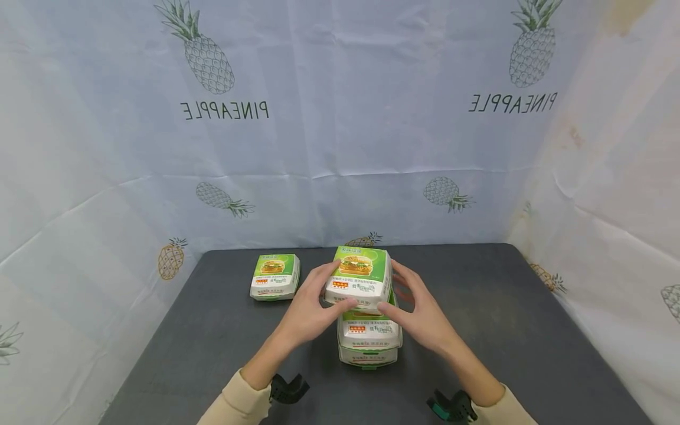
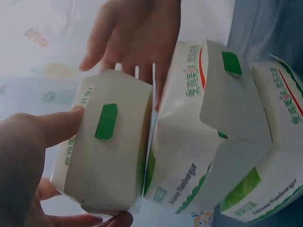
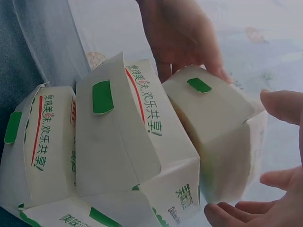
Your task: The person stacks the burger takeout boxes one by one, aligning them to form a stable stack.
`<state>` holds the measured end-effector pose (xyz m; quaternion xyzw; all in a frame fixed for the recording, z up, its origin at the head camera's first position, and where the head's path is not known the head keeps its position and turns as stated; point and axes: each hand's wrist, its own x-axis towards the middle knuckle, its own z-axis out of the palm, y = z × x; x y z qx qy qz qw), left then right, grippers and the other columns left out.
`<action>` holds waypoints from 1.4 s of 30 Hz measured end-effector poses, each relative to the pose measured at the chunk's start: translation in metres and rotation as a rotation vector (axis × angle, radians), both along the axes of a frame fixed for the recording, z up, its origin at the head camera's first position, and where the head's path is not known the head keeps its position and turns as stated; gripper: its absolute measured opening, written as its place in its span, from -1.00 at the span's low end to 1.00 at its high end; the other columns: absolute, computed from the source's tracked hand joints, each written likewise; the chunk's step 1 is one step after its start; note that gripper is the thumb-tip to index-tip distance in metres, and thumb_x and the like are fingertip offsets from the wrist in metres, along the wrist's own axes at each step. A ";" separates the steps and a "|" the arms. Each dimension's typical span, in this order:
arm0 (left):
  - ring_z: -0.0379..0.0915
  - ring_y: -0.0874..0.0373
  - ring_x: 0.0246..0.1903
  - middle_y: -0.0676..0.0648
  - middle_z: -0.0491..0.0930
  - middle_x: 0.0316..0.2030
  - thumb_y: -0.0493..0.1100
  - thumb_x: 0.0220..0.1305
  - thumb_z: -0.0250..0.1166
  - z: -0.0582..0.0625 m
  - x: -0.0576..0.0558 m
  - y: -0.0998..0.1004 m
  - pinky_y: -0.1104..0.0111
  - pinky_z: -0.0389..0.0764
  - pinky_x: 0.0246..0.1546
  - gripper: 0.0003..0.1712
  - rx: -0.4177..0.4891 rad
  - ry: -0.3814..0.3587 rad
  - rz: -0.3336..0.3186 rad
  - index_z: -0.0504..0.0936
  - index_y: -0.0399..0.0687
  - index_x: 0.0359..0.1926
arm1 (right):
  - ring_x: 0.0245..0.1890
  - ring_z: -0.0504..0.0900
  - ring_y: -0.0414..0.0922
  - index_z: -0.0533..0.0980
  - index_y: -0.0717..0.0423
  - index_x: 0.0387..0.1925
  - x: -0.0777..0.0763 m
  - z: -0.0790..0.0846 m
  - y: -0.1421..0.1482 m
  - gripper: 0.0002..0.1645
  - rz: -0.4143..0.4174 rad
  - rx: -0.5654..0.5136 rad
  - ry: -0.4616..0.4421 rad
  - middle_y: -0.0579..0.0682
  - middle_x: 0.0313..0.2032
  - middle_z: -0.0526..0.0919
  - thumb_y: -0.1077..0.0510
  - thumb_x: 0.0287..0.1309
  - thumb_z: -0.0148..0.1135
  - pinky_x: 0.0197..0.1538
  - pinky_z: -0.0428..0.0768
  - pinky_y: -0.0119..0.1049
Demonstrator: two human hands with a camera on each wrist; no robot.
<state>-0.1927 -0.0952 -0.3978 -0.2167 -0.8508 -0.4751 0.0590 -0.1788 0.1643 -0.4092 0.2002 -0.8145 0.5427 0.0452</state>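
A green and white paper burger box [image 1: 357, 284], printed with a burger, is held between both hands over two stacked burger boxes. My left hand [image 1: 313, 307] grips its left side, thumb at the front. At the right side, my right hand [image 1: 423, 310] curves round it, thumb by the front corner. The held box sits slightly left of the upper stacked box [image 1: 370, 335]; a thin seam separates them in the left wrist view. Under that lies the lower stacked box [image 1: 368, 356]. Whether the top box fully rests on the stack I cannot tell.
Another burger box [image 1: 273, 277] lies apart at the back left of the dark table [image 1: 510, 330]. A pale curtain with pineapple prints [image 1: 372, 136] surrounds the table at the back and sides. Black bands are worn on both wrists.
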 end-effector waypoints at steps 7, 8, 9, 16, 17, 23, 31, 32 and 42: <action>0.43 0.12 0.17 -0.02 0.25 0.43 0.15 0.24 0.48 0.003 0.005 0.003 0.05 0.52 0.11 -0.05 0.007 -0.032 0.015 0.26 0.17 0.55 | 0.50 0.13 0.24 0.02 -0.01 0.61 -0.002 0.002 -0.003 -0.02 0.027 -0.038 0.005 0.15 0.53 0.06 0.05 0.35 0.34 0.38 0.31 0.17; 0.42 0.12 0.18 -0.02 0.26 0.43 0.15 0.24 0.47 0.003 0.006 0.004 0.04 0.52 0.11 -0.06 0.007 -0.029 0.015 0.26 0.17 0.55 | 0.50 0.12 0.25 0.02 0.01 0.61 -0.002 0.002 -0.002 -0.02 0.030 -0.041 0.009 0.16 0.53 0.06 0.06 0.35 0.34 0.38 0.31 0.16; 0.42 0.11 0.19 -0.03 0.26 0.42 0.15 0.24 0.47 0.003 0.006 0.004 0.04 0.52 0.12 -0.06 0.010 -0.026 0.014 0.26 0.16 0.55 | 0.50 0.12 0.25 0.02 0.01 0.61 -0.002 0.002 -0.002 -0.02 0.033 -0.048 0.009 0.16 0.53 0.06 0.07 0.35 0.34 0.38 0.31 0.16; 0.36 0.03 0.26 -0.09 0.29 0.33 0.08 0.31 0.43 0.000 0.008 0.003 -0.01 0.53 0.16 -0.16 0.068 0.018 -0.028 0.31 0.14 0.52 | 0.51 0.10 0.17 0.05 -0.12 0.60 -0.002 0.002 0.005 -0.09 0.076 -0.112 -0.017 0.05 0.54 0.07 0.13 0.39 0.29 0.36 0.38 0.08; 0.35 0.02 0.26 -0.09 0.29 0.32 0.07 0.31 0.43 0.000 0.008 0.003 -0.01 0.53 0.17 -0.17 0.075 0.018 -0.030 0.32 0.15 0.52 | 0.51 0.11 0.17 0.06 -0.12 0.60 -0.002 0.002 0.006 -0.10 0.087 -0.121 -0.018 0.05 0.54 0.07 0.15 0.39 0.28 0.35 0.41 0.00; 0.28 0.01 0.33 -0.06 0.27 0.37 0.00 0.34 0.40 -0.004 0.010 0.001 -0.02 0.54 0.15 -0.23 0.101 0.027 -0.055 0.34 0.16 0.51 | 0.47 0.17 0.16 0.08 -0.07 0.59 -0.001 -0.001 0.011 -0.13 0.135 -0.158 -0.009 0.08 0.53 0.10 0.21 0.40 0.24 0.24 0.48 -0.37; 0.22 -0.02 0.40 -0.08 0.20 0.47 -0.06 0.37 0.38 -0.005 0.014 0.000 -0.01 0.55 0.14 -0.27 0.123 0.013 -0.094 0.36 0.12 0.50 | 0.47 0.22 0.02 0.10 -0.03 0.58 0.000 -0.006 0.016 -0.15 0.167 -0.169 0.019 0.09 0.54 0.09 0.27 0.39 0.22 0.23 0.50 -0.34; 0.22 -0.02 0.41 -0.08 0.20 0.47 -0.06 0.37 0.38 -0.005 0.015 0.000 0.00 0.55 0.14 -0.27 0.123 0.010 -0.096 0.36 0.11 0.50 | 0.47 0.23 -0.05 0.10 -0.02 0.58 0.001 -0.007 0.016 -0.15 0.170 -0.172 0.020 0.10 0.54 0.09 0.27 0.39 0.22 0.23 0.50 -0.35; 0.22 -0.02 0.41 -0.09 0.20 0.47 -0.07 0.38 0.37 -0.011 0.019 0.000 0.01 0.55 0.15 -0.28 0.129 0.008 -0.105 0.36 0.11 0.50 | 0.48 0.17 0.11 0.11 -0.01 0.58 0.003 -0.013 0.019 -0.14 0.177 -0.168 0.026 0.09 0.54 0.09 0.28 0.37 0.23 0.27 0.45 -0.39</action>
